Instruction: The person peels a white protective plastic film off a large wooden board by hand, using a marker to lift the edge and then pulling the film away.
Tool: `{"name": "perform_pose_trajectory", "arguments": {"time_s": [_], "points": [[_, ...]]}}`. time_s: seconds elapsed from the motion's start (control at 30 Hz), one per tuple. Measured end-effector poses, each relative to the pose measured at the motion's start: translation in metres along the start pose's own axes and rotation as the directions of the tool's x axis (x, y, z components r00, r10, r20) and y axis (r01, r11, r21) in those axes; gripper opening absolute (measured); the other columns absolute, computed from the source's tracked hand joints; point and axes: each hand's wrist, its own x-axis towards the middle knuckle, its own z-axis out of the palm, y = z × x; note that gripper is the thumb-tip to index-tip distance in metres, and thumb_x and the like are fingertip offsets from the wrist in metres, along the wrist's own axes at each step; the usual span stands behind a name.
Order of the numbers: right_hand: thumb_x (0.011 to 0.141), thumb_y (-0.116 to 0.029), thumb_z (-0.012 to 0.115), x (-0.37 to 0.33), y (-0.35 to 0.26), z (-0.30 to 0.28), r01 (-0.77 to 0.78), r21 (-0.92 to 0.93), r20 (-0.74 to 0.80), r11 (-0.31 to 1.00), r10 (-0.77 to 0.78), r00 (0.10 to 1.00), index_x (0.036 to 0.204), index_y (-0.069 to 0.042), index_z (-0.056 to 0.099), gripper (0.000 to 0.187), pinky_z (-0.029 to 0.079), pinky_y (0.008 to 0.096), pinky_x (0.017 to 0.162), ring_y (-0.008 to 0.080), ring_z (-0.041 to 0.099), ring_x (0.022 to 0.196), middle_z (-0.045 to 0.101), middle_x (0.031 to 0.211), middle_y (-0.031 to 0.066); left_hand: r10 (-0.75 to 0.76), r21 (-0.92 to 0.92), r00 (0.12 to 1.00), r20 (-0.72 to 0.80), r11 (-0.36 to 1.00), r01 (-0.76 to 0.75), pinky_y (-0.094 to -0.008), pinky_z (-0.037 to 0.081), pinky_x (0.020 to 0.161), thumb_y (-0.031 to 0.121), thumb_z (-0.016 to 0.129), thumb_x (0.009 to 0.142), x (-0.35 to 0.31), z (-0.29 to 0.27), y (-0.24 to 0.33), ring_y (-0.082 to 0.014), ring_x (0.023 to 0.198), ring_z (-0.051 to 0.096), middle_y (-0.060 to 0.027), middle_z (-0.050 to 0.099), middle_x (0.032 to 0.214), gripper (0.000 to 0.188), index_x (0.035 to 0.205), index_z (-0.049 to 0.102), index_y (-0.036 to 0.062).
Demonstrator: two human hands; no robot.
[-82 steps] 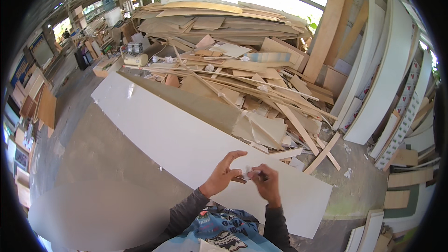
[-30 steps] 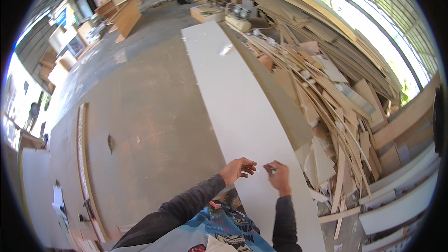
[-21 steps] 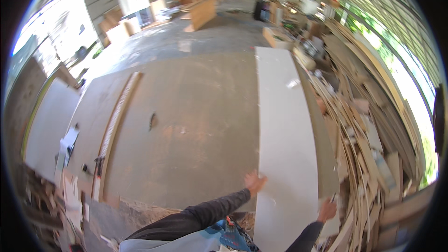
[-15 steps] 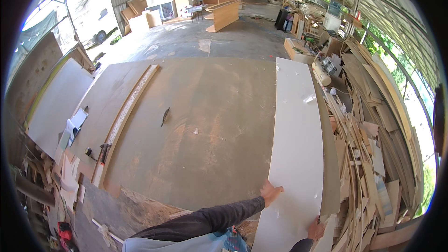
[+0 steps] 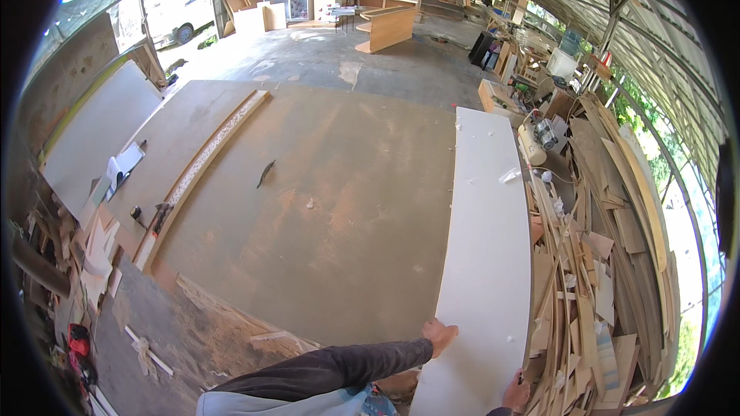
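Observation:
A long white panel (image 5: 487, 223) lies lengthwise on a large brown board (image 5: 354, 185), along that board's right side. My left hand (image 5: 439, 337) is closed on the panel's left edge near its close end, with the thumb side on top. Lower and to the right, my right hand (image 5: 516, 391) is closed at the panel's right edge. A small dark thing shows at its fingertips, too small to name. Loose clear plastic (image 5: 509, 176) and small white bits lie on the panel.
At left, a wooden strip (image 5: 202, 169) with a tool on it crosses the board beside a tape measure (image 5: 136, 213). A dark slim tool (image 5: 266, 174) lies mid-board. Scrap wood (image 5: 578, 293) is heaped at right, below an air compressor (image 5: 533, 142). Cabinets (image 5: 385, 27) stand far off.
The white panel has shifted right across the brown board, covering the brown strip that showed along its right side. Both hands stay at its edges. The view has also shifted somewhat.

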Motion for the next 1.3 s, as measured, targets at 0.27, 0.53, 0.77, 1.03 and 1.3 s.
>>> {"name": "perform_pose_trajectory", "arguments": {"time_s": [0.27,0.53,0.77,1.03,1.3], "points": [[0.094,-0.056,0.055,0.093,0.068,0.009,0.143,0.01,0.03,0.99,-0.143,0.989,0.086,0.007,0.072,0.066,0.048,0.0482,0.084,0.0398,0.065,0.091,0.069,0.088,0.0246,-0.027,-0.203,1.0,0.001,0.979,0.027,-0.0423,0.056,0.084,0.021,0.072,0.069,-0.038,0.084,-0.038,-0.04,0.105,0.064,-0.0304,0.059,0.12,0.06,0.115,0.057,-0.0144],[0.094,-0.053,0.057,0.13,0.109,0.028,0.264,0.062,0.103,0.963,-0.269,0.958,0.086,0.008,0.071,0.063,0.048,0.0493,0.086,0.0406,0.064,0.092,0.068,0.089,0.0272,-0.077,-0.342,0.983,-0.164,0.94,0.017,-0.0375,0.051,0.065,0.012,0.072,0.071,-0.053,0.124,-0.077,-0.0223,0.078,0.063,-0.0135,0.063,0.094,0.041,0.104,0.06,-0.0079],[0.092,-0.053,0.058,0.152,0.121,0.043,0.364,0.21,0.065,0.908,-0.384,0.921,0.073,0.004,0.068,0.061,0.046,0.0517,0.078,0.0437,0.063,0.083,0.066,0.079,0.0267,-0.134,-0.219,0.891,-0.434,0.975,0.04,-0.0386,0.049,0.083,0.021,0.07,0.075,-0.055,0.145,-0.047,-0.0261,0.102,0.061,-0.0176,0.064,0.107,0.047,0.111,0.059,-0.0065],[0.09,-0.055,0.062,0.184,0.115,0.083,0.475,0.249,0.011,0.844,-0.493,0.87,0.078,0.0,0.073,0.058,0.047,0.0502,0.081,0.0419,0.063,0.087,0.069,0.082,0.0233,0.08,-0.637,0.948,-0.308,0.723,-0.268,-0.0398,0.049,0.093,0.031,0.067,0.088,0.055,0.078,-0.053,-0.0305,0.107,0.062,-0.018,0.064,0.115,0.049,0.118,0.059,-0.0066],[0.087,-0.05,0.067,0.235,0.099,0.071,0.562,0.28,0.111,0.779,-0.608,0.786,0.071,0.003,0.07,0.055,0.048,0.0502,0.071,0.0421,0.065,0.073,0.065,0.072,0.0253,0.084,-0.749,0.987,-0.139,0.643,-0.161,-0.0365,0.052,0.079,0.023,0.065,0.096,0.003,0.058,-0.015,-0.0216,0.096,0.065,-0.0103,0.067,0.109,0.034,0.116,0.06,-0.0035]]}}
